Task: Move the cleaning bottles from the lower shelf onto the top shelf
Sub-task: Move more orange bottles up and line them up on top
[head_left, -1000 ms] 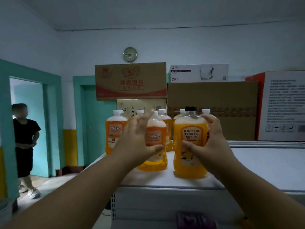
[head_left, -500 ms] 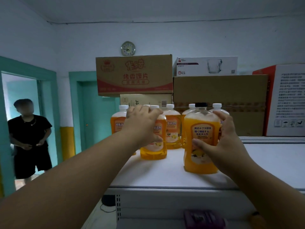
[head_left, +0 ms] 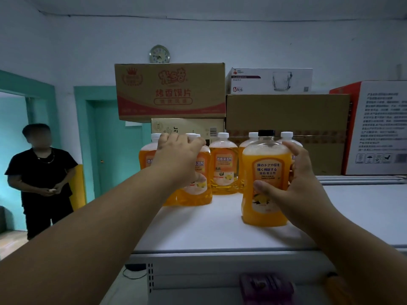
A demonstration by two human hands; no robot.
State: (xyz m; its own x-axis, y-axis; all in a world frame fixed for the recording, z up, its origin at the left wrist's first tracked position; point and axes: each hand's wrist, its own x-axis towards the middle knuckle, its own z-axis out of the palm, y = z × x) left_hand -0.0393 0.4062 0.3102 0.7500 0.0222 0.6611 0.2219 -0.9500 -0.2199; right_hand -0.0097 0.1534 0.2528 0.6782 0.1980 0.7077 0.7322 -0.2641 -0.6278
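Note:
Several orange cleaning bottles stand on the white top shelf (head_left: 220, 227). My right hand (head_left: 295, 183) wraps around a black-capped orange bottle (head_left: 265, 172) that rests upright near the shelf's front. My left hand (head_left: 178, 159) grips a white-capped orange bottle (head_left: 199, 188) farther back, pushed in beside the row of other white-capped bottles (head_left: 223, 164). That hand hides most of the bottle's upper part and partly covers another bottle (head_left: 146, 157) at the far left of the row.
Cardboard boxes (head_left: 171, 91) and a glass-mug box (head_left: 271, 81) are stacked behind the bottles; a white and red box (head_left: 378, 128) stands at the right. A person in black (head_left: 41, 177) stands in the doorway at left. A purple item (head_left: 266, 287) lies below the shelf edge.
My left hand has pushed its white-capped bottle back towards the row. My right hand's black-capped bottle has shifted slightly right and stays on the shelf. The person at left stepped into the doorway.

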